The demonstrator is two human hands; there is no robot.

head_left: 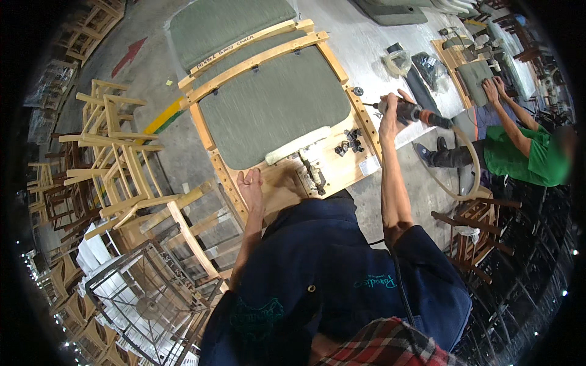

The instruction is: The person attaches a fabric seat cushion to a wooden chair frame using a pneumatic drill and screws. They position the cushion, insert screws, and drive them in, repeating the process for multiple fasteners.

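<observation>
My right hand [390, 119] grips a pneumatic screwdriver [408, 111]; its bit points left toward the jig's right rail, and a pale air hose [475, 155] trails from its back end. My left hand [251, 187] is by the lower left corner of a grey-green upholstered seat panel [274, 104], fingers curled together; whether something small is in them I cannot make out. The panel lies on a wooden jig [332, 168] with drilled side rails, under wooden crossbars [256, 66]. A metal toggle clamp [312, 174] and several black plastic pieces [349, 143] sit on the jig near me.
Another grey-green panel [232, 27] lies beyond the crossbars. Wooden chair frames [116, 131] stand at left, with a metal wire rack [149, 293] nearer me. At right, a co-worker in a green shirt [519, 149] handles a cushion [473, 82]. A clear plastic bag [398, 62] lies on the table.
</observation>
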